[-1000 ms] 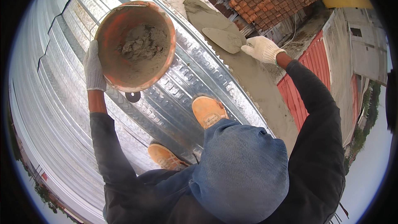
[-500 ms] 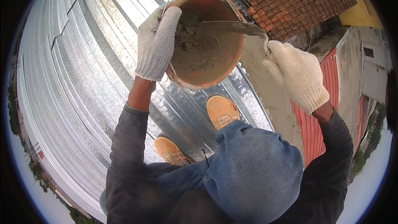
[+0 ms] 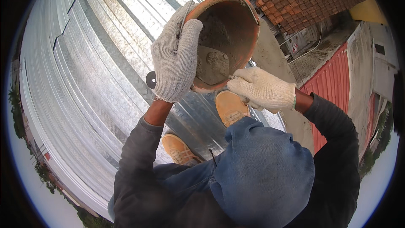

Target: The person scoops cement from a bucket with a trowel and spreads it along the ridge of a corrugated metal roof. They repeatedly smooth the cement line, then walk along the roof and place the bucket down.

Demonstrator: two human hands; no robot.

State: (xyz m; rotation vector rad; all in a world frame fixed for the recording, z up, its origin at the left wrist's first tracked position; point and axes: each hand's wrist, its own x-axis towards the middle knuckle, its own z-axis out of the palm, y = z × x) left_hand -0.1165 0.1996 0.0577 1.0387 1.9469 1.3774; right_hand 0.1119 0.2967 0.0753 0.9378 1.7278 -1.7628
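My left hand (image 3: 177, 57), in a grey knit glove, grips the left side of an orange bucket (image 3: 249, 38), its thumb over the rim. The bucket is tilted so its mouth faces me; grey wet mortar (image 3: 213, 33) coats the inside. A wire handle (image 3: 195, 1) arches over the far rim. In a cream knit glove, my right hand (image 3: 263, 88) is closed around a trowel's handle at the near right rim. The trowel blade (image 3: 206, 71) lies inside the bucket with a lump of mortar on it.
I stand on ribbed metal roofing (image 3: 97, 101), in tan shoes (image 3: 179, 148). Right of the bucket runs a mortar-covered ledge (image 3: 270, 55). Beyond it are a red corrugated sheet (image 3: 329, 88) and a brown tiled roof (image 3: 303, 0). A small black disc (image 3: 150, 80) shows beside my left wrist.
My right hand has swung left and nearer, bringing the trowel from across the upper mouth to the lower part of the bucket. Bucket and left hand have shifted slightly right.
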